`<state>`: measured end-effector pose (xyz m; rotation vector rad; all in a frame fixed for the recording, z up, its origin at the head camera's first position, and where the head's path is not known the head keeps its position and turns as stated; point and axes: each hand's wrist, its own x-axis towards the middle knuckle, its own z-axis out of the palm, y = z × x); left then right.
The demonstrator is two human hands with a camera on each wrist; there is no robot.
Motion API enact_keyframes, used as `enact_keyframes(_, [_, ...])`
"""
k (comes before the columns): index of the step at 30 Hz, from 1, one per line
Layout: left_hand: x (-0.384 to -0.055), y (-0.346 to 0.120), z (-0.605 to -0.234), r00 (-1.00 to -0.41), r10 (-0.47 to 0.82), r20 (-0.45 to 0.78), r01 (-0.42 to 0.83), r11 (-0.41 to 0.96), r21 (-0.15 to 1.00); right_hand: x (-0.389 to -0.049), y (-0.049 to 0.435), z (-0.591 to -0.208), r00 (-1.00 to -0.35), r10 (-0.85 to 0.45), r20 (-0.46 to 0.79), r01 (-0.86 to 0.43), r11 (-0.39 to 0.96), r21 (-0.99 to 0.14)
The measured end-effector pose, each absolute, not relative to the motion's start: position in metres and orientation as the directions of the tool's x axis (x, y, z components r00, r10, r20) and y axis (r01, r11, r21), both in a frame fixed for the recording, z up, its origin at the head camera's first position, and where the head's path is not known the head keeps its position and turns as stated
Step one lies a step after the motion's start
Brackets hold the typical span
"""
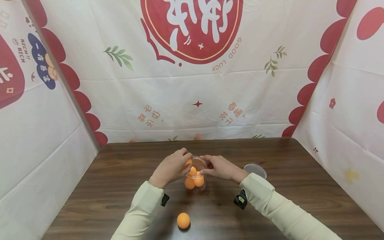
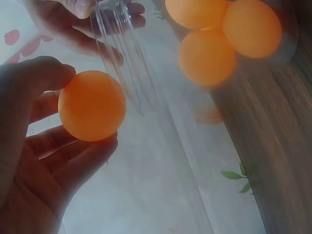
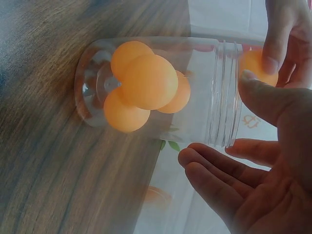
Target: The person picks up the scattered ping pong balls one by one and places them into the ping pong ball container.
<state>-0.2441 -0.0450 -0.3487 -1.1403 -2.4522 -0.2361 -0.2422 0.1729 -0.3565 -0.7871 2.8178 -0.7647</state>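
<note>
A clear plastic jar stands upright on the table with several orange ping-pong balls heaped inside. My left hand pinches another orange ping-pong ball between thumb and fingers. That ball is right at the jar's open mouth, overlapping the rim in the head view. From the other side, my right hand holds the jar's threaded rim, its thumb on the near side and its fingers across from it. One more orange ball lies on the table nearer to me, between the forearms.
To the right of the jar, partly behind the right forearm, lies a clear round lid. The brown wood-grain table meets a printed white cloth backdrop at its far edge, with more cloth at both sides.
</note>
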Motion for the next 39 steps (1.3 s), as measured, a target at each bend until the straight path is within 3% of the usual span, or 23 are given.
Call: enact_keyframes(39, [-0.24,-0.029,-0.357,-0.575,0.738,0.353,0.778,0.627,-0.045,-0.24,0.174,-0.356,-0.855,-0.519,0.016,-0.455,0.735,-0.503])
